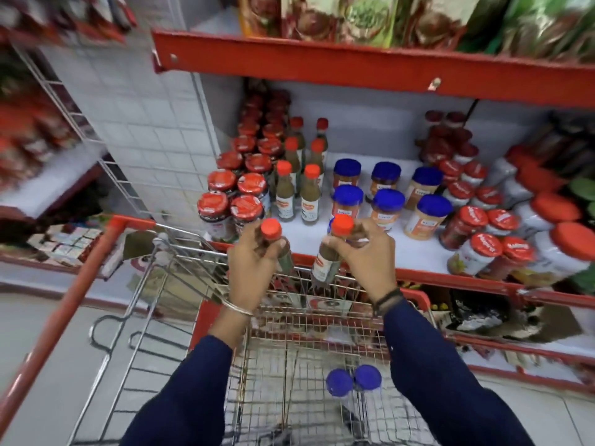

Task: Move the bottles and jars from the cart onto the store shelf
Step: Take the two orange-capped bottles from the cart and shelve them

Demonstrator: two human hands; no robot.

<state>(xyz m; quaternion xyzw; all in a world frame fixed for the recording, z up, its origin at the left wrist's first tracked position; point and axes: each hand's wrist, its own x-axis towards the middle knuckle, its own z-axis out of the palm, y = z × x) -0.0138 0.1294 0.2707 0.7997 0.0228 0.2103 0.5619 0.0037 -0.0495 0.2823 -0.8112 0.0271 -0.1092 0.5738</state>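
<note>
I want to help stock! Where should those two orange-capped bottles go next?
Probably forward onto the shelf, in front of the matching sauce bottles. The left hand and right hand each hold one bottle above the cart, and that row's front looks open.

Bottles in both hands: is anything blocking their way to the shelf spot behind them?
Nothing visible. Left bottle and right bottle hover at the shelf edge; bare white space lies in front of the matching bottles.
</note>
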